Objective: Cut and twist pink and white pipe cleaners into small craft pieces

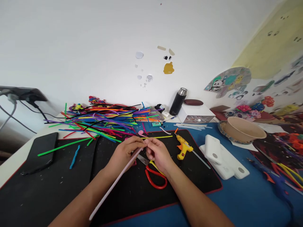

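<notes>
My left hand (126,151) and my right hand (158,153) meet over the black mat (189,179), fingers pinched together on the far end of a long pale pink pipe cleaner (113,186). The stem runs back toward me along my left forearm. Red-handled scissors (153,176) lie on the mat just under my right hand. A small pink coil (140,133) and a yellow pipe cleaner (157,137) lie just beyond my fingers.
A big heap of coloured pipe cleaners (104,121) covers the back left. A yellow glue gun (183,147), white power banks (223,157), a black flask (178,101), a white box (196,114), a brown bowl (243,129) and a black phone (40,151) surround the mat.
</notes>
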Motion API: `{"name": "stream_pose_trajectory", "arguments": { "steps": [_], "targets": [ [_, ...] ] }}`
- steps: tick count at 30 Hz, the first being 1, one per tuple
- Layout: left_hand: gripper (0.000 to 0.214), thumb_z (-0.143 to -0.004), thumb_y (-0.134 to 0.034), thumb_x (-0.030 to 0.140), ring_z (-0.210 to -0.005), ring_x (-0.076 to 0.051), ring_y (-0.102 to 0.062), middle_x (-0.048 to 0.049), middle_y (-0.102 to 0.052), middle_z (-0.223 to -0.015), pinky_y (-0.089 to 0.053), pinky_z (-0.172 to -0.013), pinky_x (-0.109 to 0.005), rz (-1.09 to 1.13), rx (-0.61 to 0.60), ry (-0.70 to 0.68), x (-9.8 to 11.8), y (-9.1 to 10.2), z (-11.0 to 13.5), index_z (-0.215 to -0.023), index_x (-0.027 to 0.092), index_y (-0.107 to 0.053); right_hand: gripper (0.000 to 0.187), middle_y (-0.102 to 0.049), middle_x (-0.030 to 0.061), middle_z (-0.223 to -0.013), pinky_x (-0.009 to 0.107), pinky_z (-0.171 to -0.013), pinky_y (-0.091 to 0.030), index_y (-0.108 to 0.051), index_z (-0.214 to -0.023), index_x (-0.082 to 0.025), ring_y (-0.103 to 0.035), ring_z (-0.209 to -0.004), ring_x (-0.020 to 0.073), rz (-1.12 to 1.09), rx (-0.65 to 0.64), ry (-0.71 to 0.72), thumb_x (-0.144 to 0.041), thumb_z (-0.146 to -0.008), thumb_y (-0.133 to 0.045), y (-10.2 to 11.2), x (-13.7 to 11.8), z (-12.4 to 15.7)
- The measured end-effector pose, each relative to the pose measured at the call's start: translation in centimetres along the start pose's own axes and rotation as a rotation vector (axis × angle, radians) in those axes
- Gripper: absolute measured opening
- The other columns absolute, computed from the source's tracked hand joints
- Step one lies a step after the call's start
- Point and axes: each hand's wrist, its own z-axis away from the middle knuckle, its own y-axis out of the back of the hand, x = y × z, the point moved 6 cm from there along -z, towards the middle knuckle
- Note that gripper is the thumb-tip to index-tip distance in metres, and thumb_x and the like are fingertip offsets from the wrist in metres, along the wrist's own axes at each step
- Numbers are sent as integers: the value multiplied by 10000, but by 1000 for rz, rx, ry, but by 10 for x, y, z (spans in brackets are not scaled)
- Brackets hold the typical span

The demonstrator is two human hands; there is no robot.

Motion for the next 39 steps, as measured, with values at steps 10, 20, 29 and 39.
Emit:
{"name": "stream_pose_trajectory", "arguments": {
  "steps": [10,20,29,39],
  "targets": [
    [219,-978,-649,324,-932,-216,-712,-65,-765,-1020,-551,-856,-316,236,40,414,-19,8,2,-1124,257,-797,349,-431,-107,-490,217,-411,-184,-609,-793,-188,-375,-370,57,57,-132,9,-484,-818,-791,-12,-8,11],
    [210,-908,-748,404,-825,-192,-648,-47,-701,-880,-508,-782,-291,507,-76,479,-22,5,-1,-904,197,-780,380,-509,-84,-508,202,-381,-216,-585,-760,-190,-446,-369,66,75,-249,-72,-494,-819,-806,-23,-3,18],
    [191,-978,-612,356,-825,-204,-636,-29,-701,-868,-493,-787,-301,253,-103,424,-20,16,-5,-879,220,-703,443,-606,-40,-548,191,-380,-295,-670,-843,-173,-552,-407,99,230,-234,-69,-606,-842,-763,-22,2,20],
    [146,-1018,-569,281,-917,-223,-663,-56,-718,-996,-490,-828,-318,-1,-85,272,-18,11,-2,-1009,245,-710,423,-538,-66,-512,203,-392,-280,-639,-752,-199,-440,-406,84,417,-62,-54,-593,-818,-777,-4,-7,31]
  ]
}}
